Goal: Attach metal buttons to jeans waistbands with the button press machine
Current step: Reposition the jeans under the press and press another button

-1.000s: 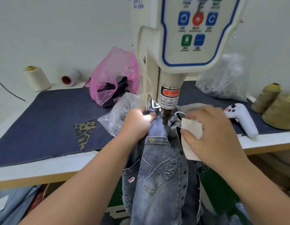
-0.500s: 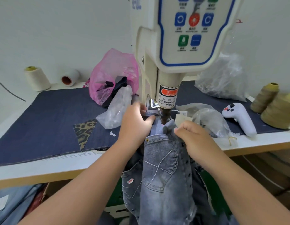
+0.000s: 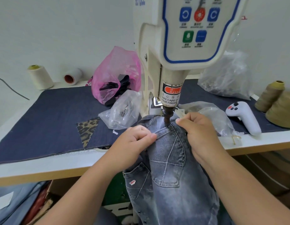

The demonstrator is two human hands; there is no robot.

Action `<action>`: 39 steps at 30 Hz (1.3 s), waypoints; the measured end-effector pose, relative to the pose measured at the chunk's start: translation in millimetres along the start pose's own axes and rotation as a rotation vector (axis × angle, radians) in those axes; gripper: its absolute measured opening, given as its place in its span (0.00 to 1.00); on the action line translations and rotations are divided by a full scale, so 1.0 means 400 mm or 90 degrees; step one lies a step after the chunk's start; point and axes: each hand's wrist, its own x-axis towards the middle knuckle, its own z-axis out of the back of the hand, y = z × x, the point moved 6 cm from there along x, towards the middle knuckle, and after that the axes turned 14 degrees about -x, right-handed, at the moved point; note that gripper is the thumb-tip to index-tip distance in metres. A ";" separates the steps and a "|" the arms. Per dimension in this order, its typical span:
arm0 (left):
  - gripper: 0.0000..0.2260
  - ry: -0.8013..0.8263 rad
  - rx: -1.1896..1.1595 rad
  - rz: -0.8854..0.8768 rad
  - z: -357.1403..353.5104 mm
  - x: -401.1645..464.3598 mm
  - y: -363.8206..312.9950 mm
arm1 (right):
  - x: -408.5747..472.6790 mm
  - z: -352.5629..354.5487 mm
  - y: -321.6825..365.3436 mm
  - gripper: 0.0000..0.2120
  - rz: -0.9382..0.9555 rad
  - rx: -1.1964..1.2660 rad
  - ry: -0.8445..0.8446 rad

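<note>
Since the earlier frames the left hand [image 3: 134, 140] has slid back from the press head toward 6 o'clock, and the right hand [image 3: 201, 132] has come in from 3 o'clock to the denim. Both now pinch the jeans [image 3: 167, 153] with curled fingers, the left at 9 o'clock of the punch [image 3: 166, 116], the right at 3 o'clock. The grey waistband lies bunched under the punch; whether a button sits there cannot be told, since the fabric and the dark shaft cover the die. The press [image 3: 176, 62] is cut off at the top, its cream casing smooth, its panel bearing blue, red and green keys. The jeans hang off the table [image 3: 43, 166] edge toward 6 o'clock, washed and mottled, with white stitching crossing a pocket. At 10 o'clock of the punch a crinkled clear bag [image 3: 123, 112] holds small metal pieces, too blurred to name. Behind it sits a pink bag [image 3: 111, 75]. A white handheld controller [image 3: 244, 116] lies at 3 o'clock.
</note>
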 end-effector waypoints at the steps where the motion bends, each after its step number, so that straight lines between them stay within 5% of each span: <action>1: 0.15 -0.010 -0.040 0.006 0.005 0.001 0.000 | 0.001 -0.004 0.001 0.09 -0.003 0.010 0.003; 7: 0.16 -0.120 -0.102 0.067 0.023 0.042 0.008 | 0.013 -0.011 0.009 0.15 0.013 -0.032 -0.025; 10: 0.24 -0.142 -0.127 0.105 0.019 0.059 0.021 | 0.013 -0.023 0.009 0.13 0.064 -0.179 -0.042; 17: 0.23 -0.147 -0.132 0.093 0.001 0.064 0.052 | 0.019 -0.023 -0.008 0.04 0.095 -0.282 0.008; 24: 0.27 -0.152 -0.145 0.088 0.003 0.066 0.059 | 0.006 -0.020 -0.021 0.07 0.087 -0.202 -0.007; 39: 0.16 -0.140 -0.168 0.058 0.008 0.066 0.068 | -0.030 -0.038 -0.030 0.05 0.106 -0.103 -0.016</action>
